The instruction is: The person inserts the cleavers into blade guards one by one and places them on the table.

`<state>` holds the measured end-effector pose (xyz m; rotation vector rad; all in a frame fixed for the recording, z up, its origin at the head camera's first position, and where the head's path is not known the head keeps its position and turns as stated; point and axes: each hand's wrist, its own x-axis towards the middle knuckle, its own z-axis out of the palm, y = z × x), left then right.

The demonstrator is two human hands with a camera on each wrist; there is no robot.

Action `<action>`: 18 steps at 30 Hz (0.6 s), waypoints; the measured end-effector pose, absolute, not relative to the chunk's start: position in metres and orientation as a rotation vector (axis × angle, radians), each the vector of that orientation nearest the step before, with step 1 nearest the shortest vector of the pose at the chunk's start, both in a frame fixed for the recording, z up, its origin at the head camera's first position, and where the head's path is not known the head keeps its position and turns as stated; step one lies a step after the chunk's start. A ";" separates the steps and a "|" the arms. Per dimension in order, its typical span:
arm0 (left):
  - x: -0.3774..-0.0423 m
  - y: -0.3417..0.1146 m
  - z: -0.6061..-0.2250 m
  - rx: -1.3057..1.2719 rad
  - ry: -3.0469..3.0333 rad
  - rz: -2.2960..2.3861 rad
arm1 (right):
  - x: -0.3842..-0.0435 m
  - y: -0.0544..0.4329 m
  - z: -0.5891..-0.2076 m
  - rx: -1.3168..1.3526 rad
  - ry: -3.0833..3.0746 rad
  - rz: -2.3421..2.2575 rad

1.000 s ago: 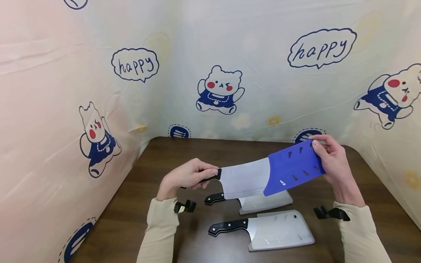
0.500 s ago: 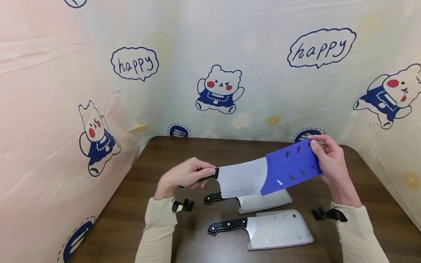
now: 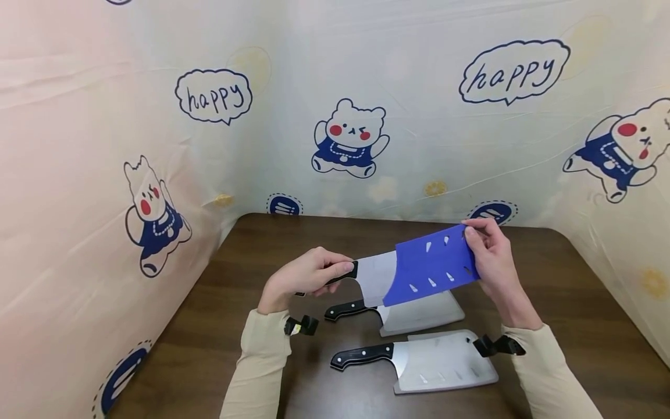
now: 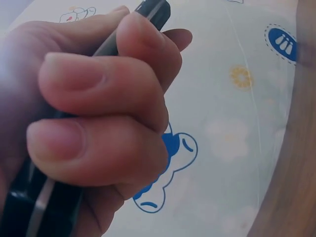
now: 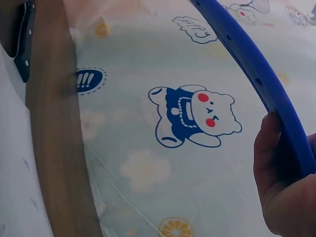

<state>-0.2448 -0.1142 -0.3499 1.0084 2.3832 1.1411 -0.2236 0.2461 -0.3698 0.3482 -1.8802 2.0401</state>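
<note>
My left hand (image 3: 311,273) grips the black handle of a cleaver (image 3: 374,278), holding it raised above the table. In the left wrist view, curled fingers (image 4: 98,143) wrap round that handle (image 4: 44,197). A blue blade sheath (image 3: 431,265) with slots covers the outer part of the blade; the bare part by the handle still shows. My right hand (image 3: 492,265) pinches the sheath's far end between thumb and fingers. The right wrist view shows the blue sheath (image 5: 256,74) edge-on, with the hand (image 5: 281,187) at its end.
Two more black-handled cleavers lie on the brown table (image 3: 209,349), both in whitish translucent sheaths. One cleaver (image 3: 419,314) is partly below the raised one; the other (image 3: 439,361) lies nearer the front. A printed cloth (image 3: 408,145) encloses the table's back and sides.
My right hand has moved left with the blue sheath, which now covers more of the blade. Bright blade shows through more of its slots. The cleavers on the table have not moved.
</note>
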 end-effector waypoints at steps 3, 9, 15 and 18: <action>-0.245 -0.116 -0.350 0.999 2.387 1.132 | -0.223 0.244 -0.372 0.350 -1.899 2.025; -0.244 -0.117 -0.349 0.992 2.396 1.146 | -0.222 0.240 -0.370 0.348 -1.922 1.980; -0.244 -0.104 -0.349 1.021 2.390 1.115 | -0.220 0.225 -0.373 0.367 -2.062 1.883; -0.243 -0.101 -0.349 1.006 2.408 1.107 | -0.221 0.220 -0.375 0.363 -2.067 1.895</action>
